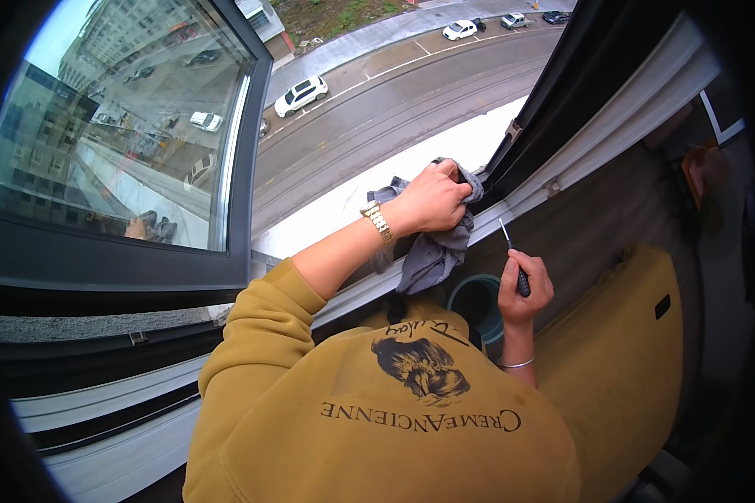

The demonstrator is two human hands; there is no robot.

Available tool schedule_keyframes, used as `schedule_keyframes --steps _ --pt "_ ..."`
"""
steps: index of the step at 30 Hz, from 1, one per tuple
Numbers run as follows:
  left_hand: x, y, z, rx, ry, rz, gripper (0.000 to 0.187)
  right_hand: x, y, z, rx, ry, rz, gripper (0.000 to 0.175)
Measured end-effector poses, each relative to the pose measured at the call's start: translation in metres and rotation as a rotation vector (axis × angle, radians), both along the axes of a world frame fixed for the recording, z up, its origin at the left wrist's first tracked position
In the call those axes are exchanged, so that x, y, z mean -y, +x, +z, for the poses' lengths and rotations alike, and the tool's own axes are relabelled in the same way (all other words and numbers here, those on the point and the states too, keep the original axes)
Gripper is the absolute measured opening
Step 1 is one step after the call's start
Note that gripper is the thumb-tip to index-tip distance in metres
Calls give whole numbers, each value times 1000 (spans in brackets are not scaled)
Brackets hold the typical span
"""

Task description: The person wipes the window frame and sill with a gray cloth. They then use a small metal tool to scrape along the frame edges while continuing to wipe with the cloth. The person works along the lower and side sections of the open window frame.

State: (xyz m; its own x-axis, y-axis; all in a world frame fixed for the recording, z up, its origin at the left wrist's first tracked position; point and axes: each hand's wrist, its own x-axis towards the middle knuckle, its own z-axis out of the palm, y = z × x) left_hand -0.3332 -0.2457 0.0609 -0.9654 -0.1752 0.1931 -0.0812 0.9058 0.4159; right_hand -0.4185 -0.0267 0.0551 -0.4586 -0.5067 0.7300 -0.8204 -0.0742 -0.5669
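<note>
My left hand [433,196], with a gold-coloured watch [377,221] at the wrist, grips a grey cloth [437,258] over the window frame at its lower corner. Part of the cloth bunches above my fingers, and the rest hangs down across the white inner sill [483,231]. Lower and to the right, my right hand [526,289] holds a small screwdriver [523,281] by its black handle. The screwdriver's thin metal shaft points up towards the sill; whether its tip touches is hard to tell.
An open window sash [242,157] stands at the left, its glass reflecting the street. Outside the opening runs a white ledge [327,210], high above a road [377,107] with parked cars. A teal bucket [492,328] is below my hands. Dark frame [557,94] rises at the right.
</note>
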Motion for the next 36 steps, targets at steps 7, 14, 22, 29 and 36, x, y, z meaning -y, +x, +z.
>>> schedule_keyframes --steps 7,14,22,29,36 --pt "-15 -27 -10 -66 -24 120 14 6 1 9 24 5 26 9" --pt "-22 -35 -4 26 227 216 20 6 3 3 11 27 86 9" --pt "-21 -34 -30 -44 321 305 21 9 0 6 29 9 82 10" --pt "-19 -15 -4 85 45 136 15 -2 -15 3 -92 -21 32 11" --pt "-14 -22 -13 -54 -124 93 15 -36 -30 -9 65 35 -127 11"
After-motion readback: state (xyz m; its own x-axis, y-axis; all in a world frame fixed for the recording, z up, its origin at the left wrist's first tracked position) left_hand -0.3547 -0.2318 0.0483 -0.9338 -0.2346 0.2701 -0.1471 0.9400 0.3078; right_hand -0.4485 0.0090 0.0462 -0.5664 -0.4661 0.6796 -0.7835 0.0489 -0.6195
